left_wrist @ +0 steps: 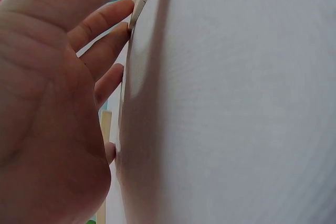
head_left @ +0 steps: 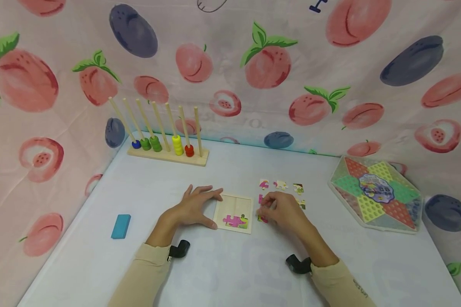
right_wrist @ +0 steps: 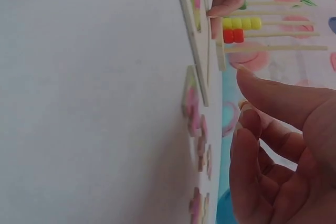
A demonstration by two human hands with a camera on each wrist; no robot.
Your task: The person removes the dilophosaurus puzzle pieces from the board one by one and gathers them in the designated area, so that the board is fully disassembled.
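Observation:
A small square wooden puzzle tray (head_left: 232, 204) lies on the white table, with joined pink and yellow-green pieces (head_left: 236, 221) along its near side. My left hand (head_left: 194, 207) spans the tray's left edge, fingers spread, thumb at the near corner and forefinger at the far one. Right of the tray, my right hand (head_left: 284, 209) hovers low over loose jigsaw pieces, hiding some of them. In the right wrist view a gap shows between its thumb (right_wrist: 262, 85) and bent fingers, with nothing in it. Beyond that hand lie more pieces (head_left: 280, 185) in a row.
A wooden bead stand (head_left: 169, 157) with upright rods and coloured beads stands at the back left. On the left lies a blue block (head_left: 121, 226). At the right sits a hexagonal game box (head_left: 376, 192). A fruit-print cloth (head_left: 223, 51) hangs behind the table.

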